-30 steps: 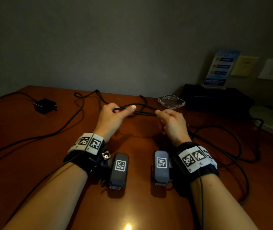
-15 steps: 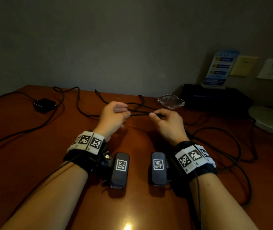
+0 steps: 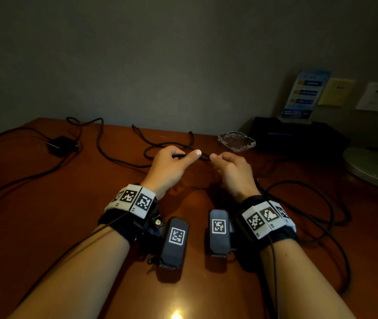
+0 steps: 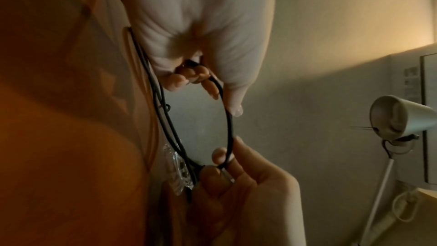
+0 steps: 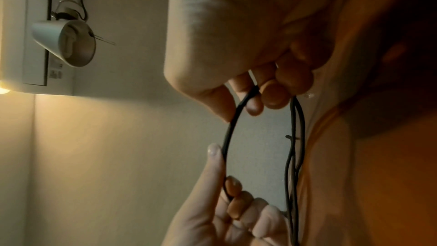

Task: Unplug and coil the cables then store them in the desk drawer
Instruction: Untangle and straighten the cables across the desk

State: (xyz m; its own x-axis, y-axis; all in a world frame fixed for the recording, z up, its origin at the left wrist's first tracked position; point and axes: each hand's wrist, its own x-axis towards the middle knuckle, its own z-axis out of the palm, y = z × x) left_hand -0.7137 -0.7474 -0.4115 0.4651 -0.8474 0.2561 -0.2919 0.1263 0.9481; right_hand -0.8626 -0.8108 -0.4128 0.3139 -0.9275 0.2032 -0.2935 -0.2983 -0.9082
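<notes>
1. Progress, as I judge it: coiling has only begun. The cable [image 3: 123,161] hangs as one loop between the hands, and most of its length lies loose across the desk [image 3: 45,215].
2. The left hand [image 3: 167,168] curls its fingers round the cable with the forefinger held out straight. The right hand [image 3: 231,171] pinches the same cable just beside it, above the desk's middle.
3. The cable runs back towards the adapter [image 3: 61,145] at far left. More black cable [image 3: 316,203] sprawls at the right, uncoiled. Whether any end is plugged in is not visible.
4. Left to do: finish the coil, gather the rest, and store it all. No drawer is in view.
5. Containers: a glass ashtray [image 3: 237,141] stands behind the hands, seemingly empty, though the light is dim.
</notes>
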